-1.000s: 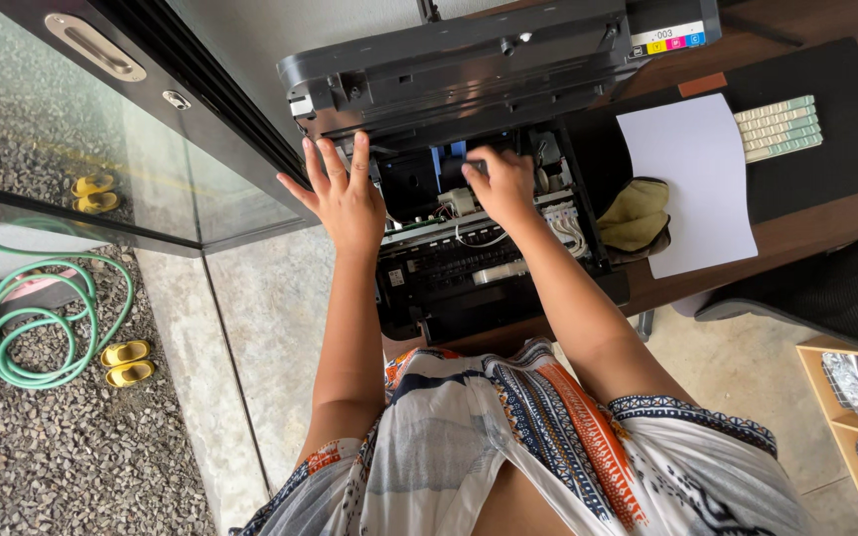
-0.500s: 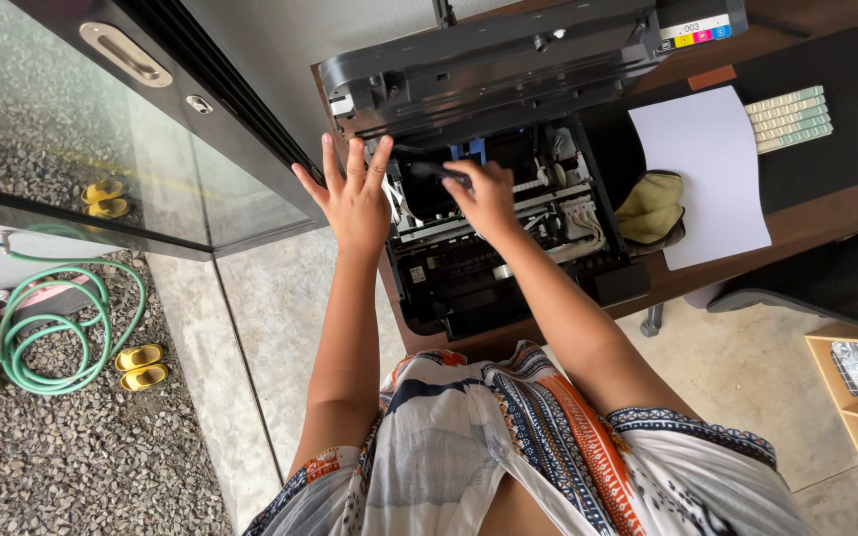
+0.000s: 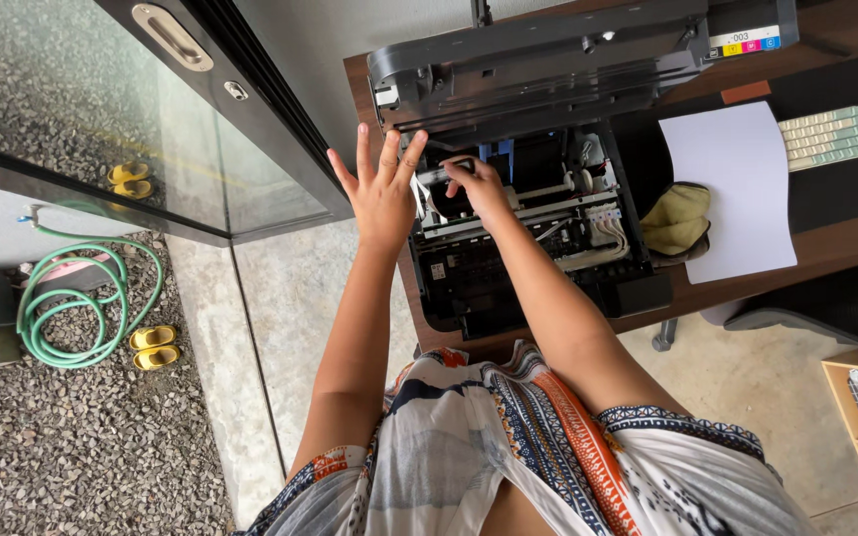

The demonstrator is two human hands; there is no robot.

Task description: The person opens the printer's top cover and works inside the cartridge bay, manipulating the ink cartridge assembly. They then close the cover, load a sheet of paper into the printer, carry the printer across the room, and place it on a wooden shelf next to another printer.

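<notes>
- Left hand (image 3: 381,194): fully open, fingers spread and straight, palm facing away from the camera. It holds nothing. The fingertips reach to the lower edge of the raised printer lid (image 3: 538,65); whether they press against it cannot be told.
- Right hand (image 3: 479,187): just to the right of the left hand, curled, fingers bent down into the open printer (image 3: 528,248). The fingers close around a small dark part inside the mechanism; what exactly that part is cannot be told, as the hand covers it.
- Directly past the right hand's fingers: a blue piece (image 3: 497,151) at the back of the printer bay, under the lid.
- Right of the right hand: a pale rail and white cable bundle (image 3: 588,230) run across the printer's interior, close to the knuckles, leaving little free room on that side.
- Left of the left hand: the printer's edge and the desk (image 3: 851,243) edge end there; beyond lies open floor and a dark-framed glass door (image 3: 151,119).
- Further right of both hands: a yellow cloth (image 3: 677,218) touches the printer's side, and a white sheet of paper (image 3: 737,189) lies beside it, part under the cloth.
- Far right: a pale green keyboard (image 3: 824,137) on a dark mat.
- Far left, through the glass: a coiled green hose (image 3: 81,308) and yellow sandals (image 3: 154,345) on gravel.
</notes>
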